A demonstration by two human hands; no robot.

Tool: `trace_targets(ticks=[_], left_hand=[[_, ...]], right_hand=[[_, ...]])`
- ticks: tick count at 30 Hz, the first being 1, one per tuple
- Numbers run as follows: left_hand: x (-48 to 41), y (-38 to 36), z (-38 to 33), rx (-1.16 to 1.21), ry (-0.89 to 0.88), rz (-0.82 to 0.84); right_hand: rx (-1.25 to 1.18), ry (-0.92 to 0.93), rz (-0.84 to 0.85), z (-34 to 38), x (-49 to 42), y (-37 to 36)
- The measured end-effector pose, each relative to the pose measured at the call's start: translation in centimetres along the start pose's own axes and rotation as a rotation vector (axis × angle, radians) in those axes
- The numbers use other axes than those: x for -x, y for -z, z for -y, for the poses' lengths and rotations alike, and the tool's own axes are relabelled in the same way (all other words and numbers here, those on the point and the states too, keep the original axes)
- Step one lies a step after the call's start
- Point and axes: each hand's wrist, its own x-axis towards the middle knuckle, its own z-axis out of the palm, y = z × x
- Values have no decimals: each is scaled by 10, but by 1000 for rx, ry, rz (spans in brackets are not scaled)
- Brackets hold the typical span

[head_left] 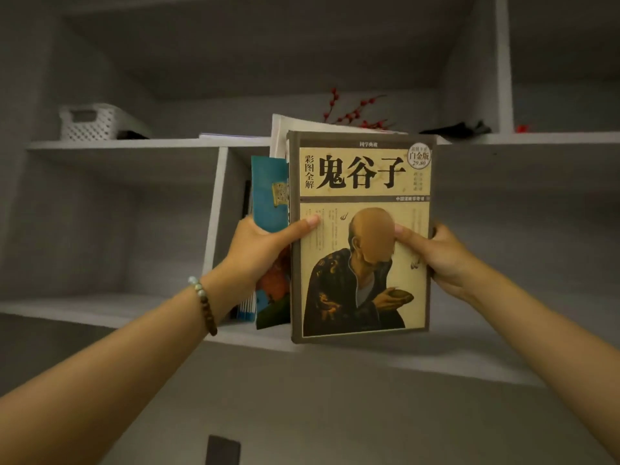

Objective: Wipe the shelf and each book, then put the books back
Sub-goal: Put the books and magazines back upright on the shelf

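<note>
Holding a tan book (360, 236) upright with its front cover to the camera, the person has it in front of a grey shelf (134, 310), at the compartment right of a vertical divider. The cover has a dark brown border, large black characters across a cream band, a round seal in the top right corner, and below that a painted bald figure in a dark robe bent over something cupped in the hands.

The left hand (265, 250) clamps the book's left edge, thumb flat on the cover. Its fingers wrap round a blue book (271, 193) just behind and pass out of sight. The right hand (439, 260) pinches the right edge, thumb on the cover and fingers curled behind.

The tan book's lower edge overlaps the shelf's front lip; whether it rests there cannot be told. A white book (281, 135) rises behind, mostly covered. More spines stand left of the blue book, too dark to read. On the board above sit a white basket (97, 122) and red berry sprigs (352, 109).
</note>
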Motion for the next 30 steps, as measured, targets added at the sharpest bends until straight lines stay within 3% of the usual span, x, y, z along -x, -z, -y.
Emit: trace_targets(ticks=[10,16,21,25,27,30], left_hand=[[-44,10,63,-46,35,-131],[-61,0,88,-79,14,-299],[-70,-3,104,-72,3,-462],[-73,-7,109,-135,-26,-519],[-74,-8,108,-200,-57,-493],[-81,-3,108,-303,-26,-409]], right_hand=[[-84,-97,206,-86,-85,-15],[333,-66,192,-105,-97,-36],[422,-6,522,-115,-47,-83],[646,-8,329,-134,-43,-131],[602,41,236,-147,-56,-144],[534,101,229,-152,-65,-149]])
